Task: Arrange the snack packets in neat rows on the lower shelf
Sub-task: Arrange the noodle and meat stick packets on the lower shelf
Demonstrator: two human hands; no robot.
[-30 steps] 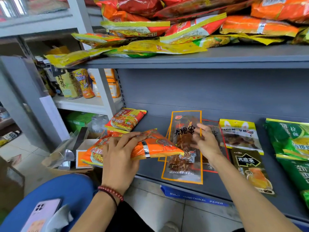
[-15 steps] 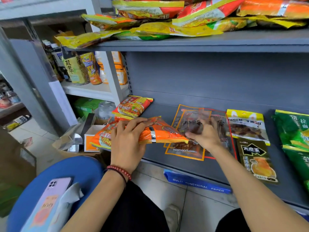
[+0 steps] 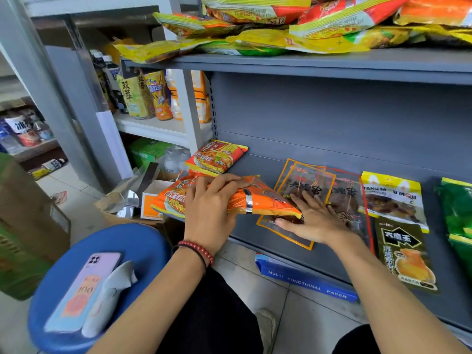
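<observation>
Left hand (image 3: 212,200) grips the orange noodle packet (image 3: 265,203) clear of the row; right hand (image 3: 314,221), fingers spread flat, presses skewer packets (image 3: 306,185) onto the lower shelf (image 3: 246,226), probably squaring them.

Bright even light, soft shadows, wide-angle edge bending, slight blur.

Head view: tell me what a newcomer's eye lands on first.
The left hand grips an orange noodle packet at the left end of the lower shelf, while the right hand presses flat on clear skewer packets beside it. Above, a loose heap of yellow and red packets overhangs the upper shelf. At lower left, a phone lies on a blue stool.
</observation>
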